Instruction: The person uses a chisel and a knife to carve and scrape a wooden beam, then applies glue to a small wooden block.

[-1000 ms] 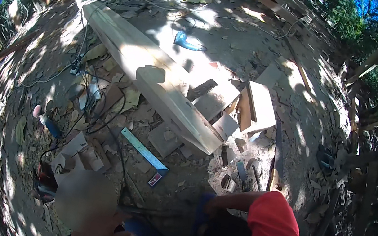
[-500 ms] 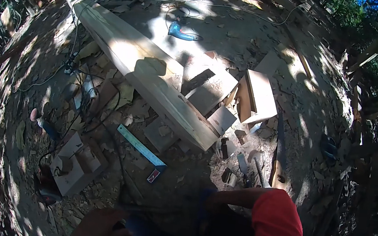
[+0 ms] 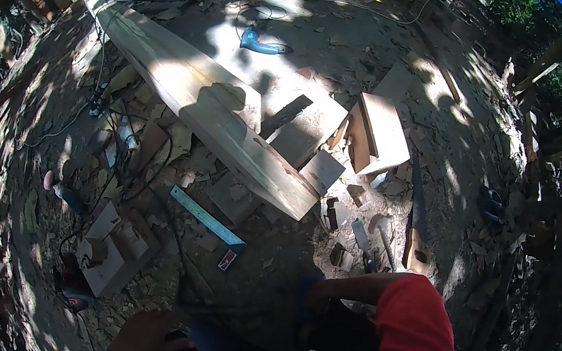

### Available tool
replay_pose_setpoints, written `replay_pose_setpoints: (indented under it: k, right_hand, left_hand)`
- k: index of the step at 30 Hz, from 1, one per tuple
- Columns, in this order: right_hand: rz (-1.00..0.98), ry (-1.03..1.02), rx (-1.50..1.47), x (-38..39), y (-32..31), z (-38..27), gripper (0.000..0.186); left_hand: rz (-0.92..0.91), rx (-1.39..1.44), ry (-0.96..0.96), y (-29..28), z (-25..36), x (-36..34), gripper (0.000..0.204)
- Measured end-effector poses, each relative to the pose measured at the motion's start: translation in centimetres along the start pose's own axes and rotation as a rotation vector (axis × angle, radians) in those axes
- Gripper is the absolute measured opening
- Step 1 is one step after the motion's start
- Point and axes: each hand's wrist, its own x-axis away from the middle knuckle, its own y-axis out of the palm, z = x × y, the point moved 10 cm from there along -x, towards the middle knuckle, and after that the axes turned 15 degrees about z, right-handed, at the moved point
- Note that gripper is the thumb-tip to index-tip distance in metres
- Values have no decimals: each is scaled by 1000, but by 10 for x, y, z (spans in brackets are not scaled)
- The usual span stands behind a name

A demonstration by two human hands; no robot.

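Low in the view, in deep shade, my left hand [image 3: 145, 336] is curled against a dark blue object [image 3: 208, 338] whose kind I cannot make out. My right forearm, in a red sleeve [image 3: 416, 335], reaches inward from the right. At its end my right hand [image 3: 315, 306] is too dark to show its fingers; something blue [image 3: 308, 294] is beside it. Ahead of both hands a try square [image 3: 208, 219] with a metal blade lies on the ground. Beyond it a long squared timber [image 3: 186, 88] slants from far left towards the middle, with a shadow across it.
Cut wood blocks [image 3: 382, 135] stand right of the timber. A handsaw [image 3: 417, 229] and a chisel [image 3: 362, 237] lie among shavings at right. A notched wood block [image 3: 113, 253] sits at left. Farther off lies a blue corded power tool [image 3: 259, 43]. Cables [image 3: 177, 233] cross the ground.
The whole scene has shifted slightly left and up in the view. Both hands stay in nearly the same place, and nothing on the ground has visibly been moved.
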Motion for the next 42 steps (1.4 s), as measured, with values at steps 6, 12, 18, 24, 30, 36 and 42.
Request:
replay_pose_setpoints:
  k: [6, 12, 18, 24, 30, 36, 42]
  right_hand:
    - [1, 5, -7, -2, 0, 0, 35]
    - [-2, 3, -12, -4, 0, 0, 35]
    - [-1, 11, -16, -3, -1, 1, 35]
    - [-4, 19, -13, -3, -1, 1, 36]
    - [-6, 13, -10, -4, -2, 1, 36]
    - [-8, 17, -4, -4, -2, 4, 36]
    - [-9, 14, -2, -6, -3, 4, 37]
  left_hand:
    - [8, -9, 8, -1, -1, 0, 58]
    - [26, -4, 19, -1, -2, 0, 59]
    - [14, -15, 1, -2, 0, 0, 60]
    - [34, 11, -34, -4, -2, 3, 61]
    - [40, 12, -27, -4, -2, 3, 61]
    - [46, 4, -19, -4, -2, 2, 60]
    - [17, -4, -37, -3, -2, 0, 59]
